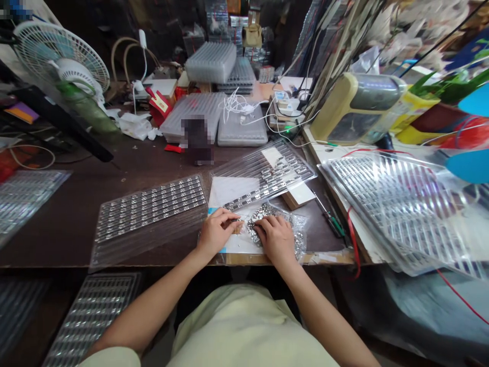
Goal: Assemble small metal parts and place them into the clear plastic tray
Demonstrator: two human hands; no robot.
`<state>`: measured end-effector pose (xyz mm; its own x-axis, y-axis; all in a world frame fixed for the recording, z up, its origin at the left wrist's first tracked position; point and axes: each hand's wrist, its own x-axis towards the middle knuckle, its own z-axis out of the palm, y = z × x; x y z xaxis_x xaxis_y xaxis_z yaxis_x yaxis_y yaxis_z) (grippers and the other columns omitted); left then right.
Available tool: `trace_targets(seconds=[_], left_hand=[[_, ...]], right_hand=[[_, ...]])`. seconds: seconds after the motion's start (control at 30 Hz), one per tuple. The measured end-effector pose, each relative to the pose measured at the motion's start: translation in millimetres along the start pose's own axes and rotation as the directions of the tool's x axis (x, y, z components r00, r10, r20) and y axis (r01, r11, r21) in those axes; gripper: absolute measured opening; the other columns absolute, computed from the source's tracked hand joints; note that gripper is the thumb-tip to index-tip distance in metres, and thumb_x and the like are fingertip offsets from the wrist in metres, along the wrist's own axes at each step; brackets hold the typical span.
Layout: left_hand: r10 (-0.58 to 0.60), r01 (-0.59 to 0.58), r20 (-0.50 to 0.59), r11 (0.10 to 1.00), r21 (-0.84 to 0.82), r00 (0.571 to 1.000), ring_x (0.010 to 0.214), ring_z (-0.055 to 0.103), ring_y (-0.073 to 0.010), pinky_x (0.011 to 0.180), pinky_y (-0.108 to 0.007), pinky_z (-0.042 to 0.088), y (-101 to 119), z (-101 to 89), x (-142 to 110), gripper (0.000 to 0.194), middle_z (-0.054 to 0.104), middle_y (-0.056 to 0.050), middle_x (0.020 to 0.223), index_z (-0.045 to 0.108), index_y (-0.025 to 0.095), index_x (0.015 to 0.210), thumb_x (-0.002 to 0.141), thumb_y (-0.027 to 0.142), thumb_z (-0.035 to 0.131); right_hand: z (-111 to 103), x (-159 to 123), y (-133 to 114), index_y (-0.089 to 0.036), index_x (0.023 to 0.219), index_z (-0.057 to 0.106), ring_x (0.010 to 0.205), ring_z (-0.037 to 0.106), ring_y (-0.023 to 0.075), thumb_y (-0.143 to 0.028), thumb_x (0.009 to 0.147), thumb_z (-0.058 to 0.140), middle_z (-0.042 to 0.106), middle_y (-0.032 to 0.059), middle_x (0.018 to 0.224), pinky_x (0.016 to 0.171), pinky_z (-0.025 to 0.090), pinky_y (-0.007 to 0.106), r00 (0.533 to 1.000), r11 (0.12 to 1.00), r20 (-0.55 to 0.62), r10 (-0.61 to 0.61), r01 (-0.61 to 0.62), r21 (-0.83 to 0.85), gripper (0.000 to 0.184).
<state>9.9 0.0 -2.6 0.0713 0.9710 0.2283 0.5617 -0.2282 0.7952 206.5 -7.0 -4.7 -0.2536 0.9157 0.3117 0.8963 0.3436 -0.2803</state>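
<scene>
My left hand [218,233] rests over the white sheet [250,246] at the table's front, thumb and fingers drawn together; whatever they pinch is too small to name. Beside its fingertips lies a small brownish patch [239,229]. My right hand [278,236] reaches with bent fingers into a pile of small shiny metal parts [263,211] on a clear plastic bag [300,239]; its fingertips are partly hidden. Just behind both hands, a clear ribbed tray [244,171] lies tilted, partly filled with small dark-and-silver pieces. On the left is another clear tray [153,206] with rows of similar pieces.
A green-handled screwdriver [336,224] lies right of the bag, near a small box [298,196]. More clear trays [405,204] are stacked at right. Tray stacks [191,114], white cables [239,104] and a fan [63,56] stand at the back.
</scene>
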Motion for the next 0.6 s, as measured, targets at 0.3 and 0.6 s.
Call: trace_targets(seconds=[0.3, 0.6], left_hand=[[0.073, -0.081, 0.065, 0.989, 0.124, 0.995, 0.085, 0.061, -0.0154, 0.077, -0.027, 0.047, 2, 12.2, -3, 0.011, 0.066, -0.001, 0.087, 0.074, 0.026, 0.088, 0.079, 0.026, 0.068], [0.067, -0.076, 0.084, 0.991, 0.111, 0.994, 0.082, 0.061, -0.0163, 0.077, -0.029, 0.047, -1, 15.2, -3, 0.01, 0.066, -0.002, 0.084, 0.074, 0.025, 0.086, 0.077, 0.022, 0.07]], right_hand=[[4, 2, 1, -0.02, 0.092, 0.064, 0.085, 0.055, 0.02, -0.024, 0.093, 0.048, 0.066, 0.0055, 0.088, 0.078, 0.043, 0.033, 0.989, 0.948, -0.137, 0.051, -0.005, 0.317, 0.017], [4, 4, -2, -0.02, 0.095, 0.064, 0.087, 0.058, 0.0198, -0.021, 0.093, 0.046, 0.067, 0.0058, 0.09, 0.079, 0.046, 0.033, 0.989, 0.917, -0.14, 0.044, 0.015, 0.399, 0.018]])
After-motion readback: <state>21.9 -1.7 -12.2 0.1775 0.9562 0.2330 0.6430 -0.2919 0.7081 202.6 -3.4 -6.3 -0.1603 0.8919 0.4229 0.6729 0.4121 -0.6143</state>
